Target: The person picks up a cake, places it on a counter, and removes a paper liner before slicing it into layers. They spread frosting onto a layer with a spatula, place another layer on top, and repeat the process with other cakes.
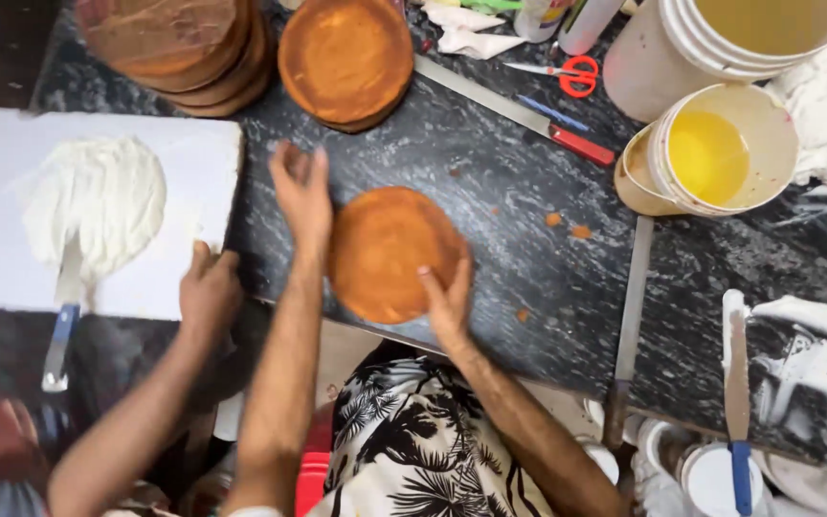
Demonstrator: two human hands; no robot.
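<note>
A round golden-brown sponge layer (387, 251) lies flat on the dark speckled stone bench (519, 239), near its front edge. The person's left hand (302, 196) rests against the layer's left rim with its fingers straight and spread, its grip apart and clasping nothing. The right hand (448, 299) lies on the layer's lower right edge, fingers flat on the top surface, the grip likewise open and merely pressing. A third hand (209, 287), belonging to another person at the left, touches the lower right corner of a white board (193, 163); whether it pinches the board or only rests there is hard to tell from this angle. On that board sits a mound of white cream (98, 203) with a blue-handled palette knife (62, 311) stuck in it. Behind the layer stand a second single sponge (345, 59) and, further left, a stack of sponges (189, 48). A long red-handled knife (519, 113) and red scissors (571, 75) lie beyond, and a white tub of yellow liquid (720, 153) stands at the right.
</note>
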